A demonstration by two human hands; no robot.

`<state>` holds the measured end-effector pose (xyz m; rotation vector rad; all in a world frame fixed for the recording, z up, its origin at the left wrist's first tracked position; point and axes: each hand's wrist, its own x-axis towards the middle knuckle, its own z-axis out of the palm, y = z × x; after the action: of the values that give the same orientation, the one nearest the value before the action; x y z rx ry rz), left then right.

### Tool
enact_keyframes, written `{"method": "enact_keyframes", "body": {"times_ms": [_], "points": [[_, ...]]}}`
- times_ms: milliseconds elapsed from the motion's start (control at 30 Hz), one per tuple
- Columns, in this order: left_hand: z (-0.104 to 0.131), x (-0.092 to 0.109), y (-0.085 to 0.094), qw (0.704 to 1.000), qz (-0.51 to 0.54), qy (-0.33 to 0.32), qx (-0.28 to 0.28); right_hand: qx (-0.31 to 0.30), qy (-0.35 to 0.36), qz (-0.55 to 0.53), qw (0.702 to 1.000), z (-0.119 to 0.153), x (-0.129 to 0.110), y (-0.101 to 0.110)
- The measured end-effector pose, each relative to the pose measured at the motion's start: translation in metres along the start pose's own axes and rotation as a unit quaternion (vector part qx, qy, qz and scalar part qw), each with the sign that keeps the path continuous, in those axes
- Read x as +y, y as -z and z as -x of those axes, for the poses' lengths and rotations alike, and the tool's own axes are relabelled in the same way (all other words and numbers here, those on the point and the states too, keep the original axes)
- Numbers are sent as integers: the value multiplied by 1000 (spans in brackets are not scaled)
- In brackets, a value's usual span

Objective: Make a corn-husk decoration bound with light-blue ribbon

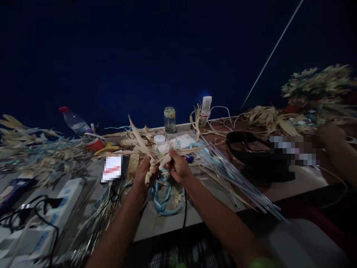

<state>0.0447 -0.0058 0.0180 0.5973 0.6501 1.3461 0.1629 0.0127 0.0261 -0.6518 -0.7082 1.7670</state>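
Observation:
Above the middle of the table, my left hand (142, 174) is closed on a bunch of pale dried corn husks (140, 139) whose long pointed strips stick up and out to both sides. Close beside it, my right hand (179, 166) pinches a strip of the same husk between thumb and fingers. A twisted husk end hangs below the left fingers. Under my hands lies a light blue braided ribbon (162, 199) on the table. Behind them are a corn cob (129, 143) and a small white round lid (159, 140).
Clear glue sticks (245, 178) lie to the right, near a black headset-like object (259, 156). A glass jar (170, 121) stands at the back. At left are a power strip (65, 203), a blue glue gun (16, 190), a tilted bottle (74, 121) and loose husks. Another person's hand (331, 136) is far right.

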Motion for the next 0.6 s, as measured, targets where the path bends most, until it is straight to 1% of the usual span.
{"method": "enact_keyframes", "body": {"times_ms": [33, 67, 100, 133, 200, 267, 367, 500, 600], "points": [[-1, 0, 1, 1000, -1, -2, 6, -2, 21, 3, 1000, 0, -4, 2], [-1, 1, 3, 1000, 2, -3, 10, -17, 36, 3, 999, 0, -10, 5], [-2, 2, 6, 1000, 12, -11, 18, -53, 38, 2, 998, 0, -18, 8], [-2, 4, 9, 999, 25, -23, 30, -73, 52, -6, 996, 1, -27, 12], [-1, 8, 15, 997, 45, -41, 54, -86, 107, -28, 990, 4, -46, 22], [-2, 9, 20, 996, 43, -40, 74, -96, 156, -52, 982, 5, -62, 31], [-6, 9, 25, 991, 37, -66, 110, -77, 247, -73, 963, 5, -78, 44], [-13, 10, 30, 977, 32, -123, 169, -16, 372, -91, 924, 5, -91, 55], [-16, 12, 32, 956, -11, -179, 230, 29, 413, -99, 905, 9, -101, 60]]}}
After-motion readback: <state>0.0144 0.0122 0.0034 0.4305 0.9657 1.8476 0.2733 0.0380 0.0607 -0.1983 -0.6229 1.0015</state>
